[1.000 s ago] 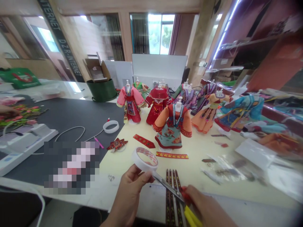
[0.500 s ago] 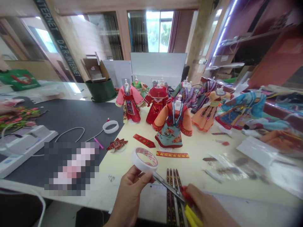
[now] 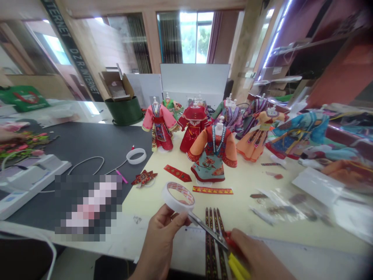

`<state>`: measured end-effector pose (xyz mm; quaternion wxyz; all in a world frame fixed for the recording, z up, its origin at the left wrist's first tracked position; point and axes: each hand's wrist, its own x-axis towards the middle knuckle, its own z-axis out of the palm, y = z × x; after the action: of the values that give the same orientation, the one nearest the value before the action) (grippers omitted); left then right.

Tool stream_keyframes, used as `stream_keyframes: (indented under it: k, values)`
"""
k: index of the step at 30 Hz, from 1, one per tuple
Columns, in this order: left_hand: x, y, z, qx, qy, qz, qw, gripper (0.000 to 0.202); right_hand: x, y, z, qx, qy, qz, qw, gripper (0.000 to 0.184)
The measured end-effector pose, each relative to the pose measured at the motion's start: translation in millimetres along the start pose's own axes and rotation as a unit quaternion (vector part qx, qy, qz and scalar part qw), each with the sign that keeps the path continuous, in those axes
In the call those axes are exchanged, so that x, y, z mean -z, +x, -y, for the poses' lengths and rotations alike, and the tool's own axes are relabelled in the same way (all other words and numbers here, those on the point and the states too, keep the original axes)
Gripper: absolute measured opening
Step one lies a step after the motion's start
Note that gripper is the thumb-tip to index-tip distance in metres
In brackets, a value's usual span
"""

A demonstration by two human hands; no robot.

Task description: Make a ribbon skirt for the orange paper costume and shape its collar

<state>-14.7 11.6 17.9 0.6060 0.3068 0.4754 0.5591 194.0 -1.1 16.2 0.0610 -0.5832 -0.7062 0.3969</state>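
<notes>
While left hand [image 3: 159, 241] grips tape roll [image 3: 167, 198], right hand [image 3: 256, 258] clenches scissors [image 3: 208, 231] over three ribbons [image 3: 207, 252]

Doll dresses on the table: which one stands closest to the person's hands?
The orange-sleeved doll dress with the teal floral skirt. It stands in front of the others, nearest the left hand holding the tape roll.

Miniature embroidered robes [image 3: 211, 161] stand on white busts [image 3: 218, 129] across the table [image 3: 151, 202]. Beside it, a dark mat [image 3: 87, 142] carries a white ring [image 3: 136, 156] and a power strip [image 3: 32, 179]. Behind, a cardboard box [image 3: 116, 86] sits on a green drum [image 3: 124, 112].
</notes>
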Motion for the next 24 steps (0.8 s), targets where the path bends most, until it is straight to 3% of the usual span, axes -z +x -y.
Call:
stream_keyframes:
  k: [8, 15, 24]
  values:
    - [0.0, 0.5, 1.0, -0.004, 0.000, 0.002, 1.000, 0.023, -5.1, -0.1, -1.3, 0.010, -0.005, -0.025, 1.000, 0.022]
    - [0.0, 0.4, 0.1, -0.008, 0.002, -0.004, 1.000, 0.025, -3.6, 2.8, -3.5, 0.017, -0.011, -0.013, 1.000, 0.029]
    - [1.8, 2.0, 2.6, 0.001, -0.008, -0.008, 1.000, 0.024, -3.8, 3.5, -3.9, 0.012, -0.036, -0.019, 0.999, 0.022]
